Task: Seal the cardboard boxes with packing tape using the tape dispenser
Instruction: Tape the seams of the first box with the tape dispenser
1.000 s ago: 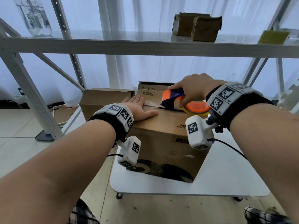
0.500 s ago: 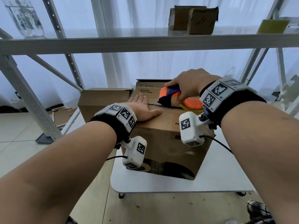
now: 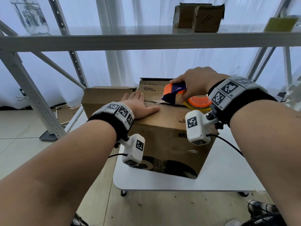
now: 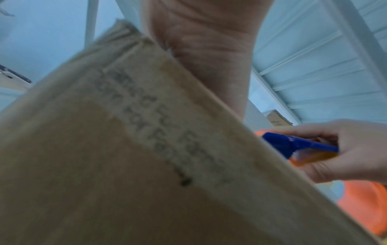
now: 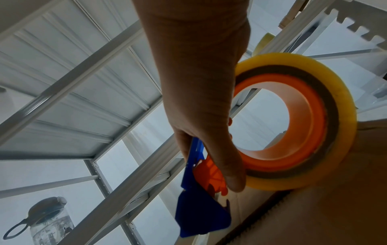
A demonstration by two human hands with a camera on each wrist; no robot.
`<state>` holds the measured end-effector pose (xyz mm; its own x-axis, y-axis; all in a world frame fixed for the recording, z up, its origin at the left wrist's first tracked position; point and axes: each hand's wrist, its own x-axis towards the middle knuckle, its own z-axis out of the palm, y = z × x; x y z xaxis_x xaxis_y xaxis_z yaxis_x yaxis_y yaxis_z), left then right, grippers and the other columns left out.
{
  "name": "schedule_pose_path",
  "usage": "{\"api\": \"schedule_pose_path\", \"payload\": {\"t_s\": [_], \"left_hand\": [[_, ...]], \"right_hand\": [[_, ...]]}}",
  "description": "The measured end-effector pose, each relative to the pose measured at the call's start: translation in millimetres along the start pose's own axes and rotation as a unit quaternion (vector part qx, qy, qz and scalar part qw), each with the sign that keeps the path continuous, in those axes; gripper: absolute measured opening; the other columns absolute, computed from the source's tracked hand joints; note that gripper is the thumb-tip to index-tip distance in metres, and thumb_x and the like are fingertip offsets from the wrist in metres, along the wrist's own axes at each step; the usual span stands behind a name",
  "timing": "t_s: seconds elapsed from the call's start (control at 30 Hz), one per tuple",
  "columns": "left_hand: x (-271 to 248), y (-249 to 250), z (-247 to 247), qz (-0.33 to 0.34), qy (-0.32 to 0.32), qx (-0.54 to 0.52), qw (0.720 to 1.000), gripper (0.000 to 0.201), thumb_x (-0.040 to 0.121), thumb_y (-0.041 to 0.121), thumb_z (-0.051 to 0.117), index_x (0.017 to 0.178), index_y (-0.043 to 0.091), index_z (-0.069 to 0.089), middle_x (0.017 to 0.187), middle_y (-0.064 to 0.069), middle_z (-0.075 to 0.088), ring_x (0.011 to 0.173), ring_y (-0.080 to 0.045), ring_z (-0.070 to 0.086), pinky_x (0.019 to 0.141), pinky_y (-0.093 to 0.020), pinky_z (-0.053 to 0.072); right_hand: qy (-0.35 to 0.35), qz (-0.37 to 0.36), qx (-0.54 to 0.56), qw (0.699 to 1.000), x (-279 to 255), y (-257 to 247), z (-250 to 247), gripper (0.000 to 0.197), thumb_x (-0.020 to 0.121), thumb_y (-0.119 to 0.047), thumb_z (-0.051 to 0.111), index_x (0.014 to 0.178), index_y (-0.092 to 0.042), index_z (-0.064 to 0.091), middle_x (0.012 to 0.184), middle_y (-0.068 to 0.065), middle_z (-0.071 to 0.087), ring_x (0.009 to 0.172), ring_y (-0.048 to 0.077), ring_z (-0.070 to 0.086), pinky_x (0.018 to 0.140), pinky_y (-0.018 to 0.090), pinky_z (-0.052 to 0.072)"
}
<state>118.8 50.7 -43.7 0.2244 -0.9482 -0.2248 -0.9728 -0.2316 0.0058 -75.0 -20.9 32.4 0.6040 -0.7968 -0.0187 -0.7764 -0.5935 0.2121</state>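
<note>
A brown cardboard box stands on a white table; its side fills the left wrist view as the cardboard box. My left hand lies flat on the box top with fingers straight, by the centre seam. My right hand grips the orange and blue tape dispenser, whose blue front end sits over the seam. A short strip of tape lies on the seam ahead of it. The yellowish tape roll sits behind my right hand's thumb.
A second cardboard box stands behind on the left, and another open box behind the first. A grey metal shelf crosses overhead with small boxes and a clear jar. Its slanted upright stands at left.
My right hand has drawn the dispenser rightward along the seam, leaving a strip of tape near my left hand's fingers. The left hand has stayed flat on the box.
</note>
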Motion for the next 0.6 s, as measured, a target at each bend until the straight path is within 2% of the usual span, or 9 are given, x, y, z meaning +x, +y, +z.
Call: {"api": "schedule_pose_path", "payload": {"t_s": [0.07,0.13,0.2,0.3,0.47,0.6], "left_hand": [[0.1,10.6,0.0,0.017,0.009,0.0,1.0,0.097,0.084,0.078,0.019,0.152,0.012,-0.002,0.16,-0.003,-0.004,0.147,-0.014,-0.008,0.118,-0.038,-0.009],[0.8,19.3,1.6,0.059,0.021,-0.019,0.998,0.092,0.087,0.074,0.024,0.153,0.015,-0.001,0.16,-0.001,-0.004,0.147,-0.013,-0.006,0.119,-0.038,-0.006],[2.9,21.8,2.2,0.073,0.027,-0.036,0.996,0.092,0.087,0.073,0.028,0.153,0.016,-0.001,0.16,0.001,-0.004,0.147,-0.013,-0.002,0.119,-0.036,-0.002],[8.0,18.3,1.3,0.07,0.016,-0.048,0.996,0.095,0.085,0.075,0.029,0.153,0.016,-0.001,0.16,0.001,-0.004,0.147,-0.012,-0.003,0.119,-0.036,-0.001],[7.6,4.6,0.0,0.07,0.013,-0.046,0.996,0.094,0.086,0.075,0.028,0.153,0.017,-0.002,0.16,0.002,-0.005,0.147,-0.011,-0.004,0.117,-0.035,-0.003],[5.8,-16.2,-1.6,0.054,0.007,-0.051,0.997,0.093,0.086,0.075,0.028,0.152,0.017,-0.003,0.16,0.002,-0.006,0.147,-0.011,-0.004,0.117,-0.035,-0.003]], "right_hand": [[0.001,-0.003,0.002,1.0,-0.5,1.0,-0.2,0.077,0.078,-0.051,0.071,0.144,-0.044,0.032,0.113,-0.006,0.055,0.091,0.016,0.044,0.073,0.032,0.036],[0.005,-0.006,-0.007,1.0,-1.5,0.8,0.1,0.077,0.079,-0.052,0.07,0.145,-0.044,0.031,0.109,-0.006,0.053,0.092,0.017,0.046,0.072,0.032,0.035],[0.017,-0.012,-0.033,0.999,-2.6,-1.7,0.7,0.077,0.08,-0.054,0.068,0.145,-0.044,0.029,0.111,-0.003,0.053,0.1,0.021,0.051,0.073,0.032,0.033],[0.036,-0.026,-0.072,0.996,-1.8,-7.7,2.9,0.075,0.081,-0.057,0.064,0.145,-0.045,0.027,0.12,0.002,0.054,0.111,0.025,0.051,0.077,0.033,0.032],[0.044,-0.019,-0.062,0.997,3.2,-16.0,-1.2,0.075,0.081,-0.057,0.064,0.146,-0.044,0.028,0.121,0.003,0.053,0.114,0.027,0.05,0.081,0.035,0.031],[0.052,-0.033,-0.062,0.996,16.5,-32.4,-5.0,0.075,0.081,-0.057,0.065,0.145,-0.045,0.028,0.122,0.002,0.054,0.114,0.027,0.05,0.08,0.034,0.031]]}}
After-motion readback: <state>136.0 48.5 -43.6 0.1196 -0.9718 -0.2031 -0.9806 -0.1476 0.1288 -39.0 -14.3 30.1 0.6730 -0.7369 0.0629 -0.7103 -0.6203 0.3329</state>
